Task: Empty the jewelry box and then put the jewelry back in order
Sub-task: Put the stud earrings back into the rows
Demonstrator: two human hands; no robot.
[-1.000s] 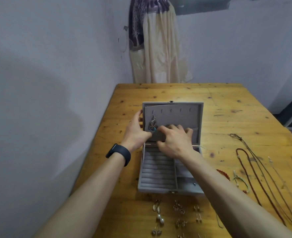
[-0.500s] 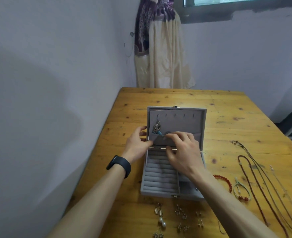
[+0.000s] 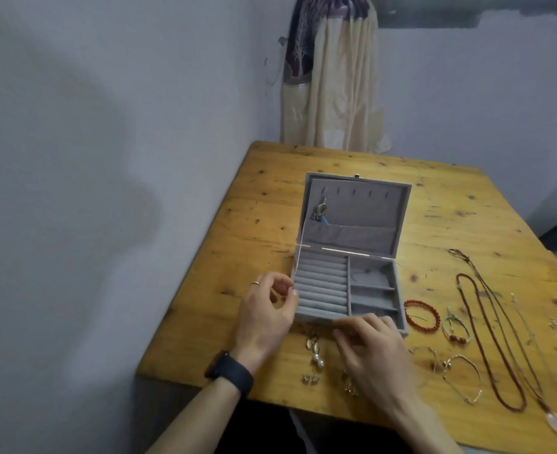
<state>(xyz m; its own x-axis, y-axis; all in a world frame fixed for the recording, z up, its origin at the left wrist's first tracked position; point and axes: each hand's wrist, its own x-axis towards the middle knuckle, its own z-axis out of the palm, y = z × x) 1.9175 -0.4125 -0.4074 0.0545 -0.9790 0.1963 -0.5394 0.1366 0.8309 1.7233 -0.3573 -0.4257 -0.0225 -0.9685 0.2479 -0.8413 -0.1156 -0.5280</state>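
The grey jewelry box (image 3: pixel 400 298) stands open in the middle of the wooden table (image 3: pixel 264 217), its ring rolls and small compartments bare. One dangling earring (image 3: pixel 320 210) hangs from the leftmost hook inside the raised lid (image 3: pixel 369 208). My left hand (image 3: pixel 265 311) hovers by the box's left front corner with fingers loosely curled and holds nothing I can see. My right hand (image 3: pixel 370 350) reaches down over the loose earrings (image 3: pixel 314 350) laid in front of the box, its fingers touching the table at the box's front wall.
To the right of the box lie a red bead bracelet (image 3: pixel 423 316), a green cord bracelet (image 3: pixel 455 329), thin bangles (image 3: pixel 463 378) and several long necklaces (image 3: pixel 486 339). The table's near edge runs just under my wrists. A curtain (image 3: pixel 329 77) hangs behind the table.
Both hands have left the lid, where the earring now hangs alone, and come down to the box's front. The view has shifted to the left.
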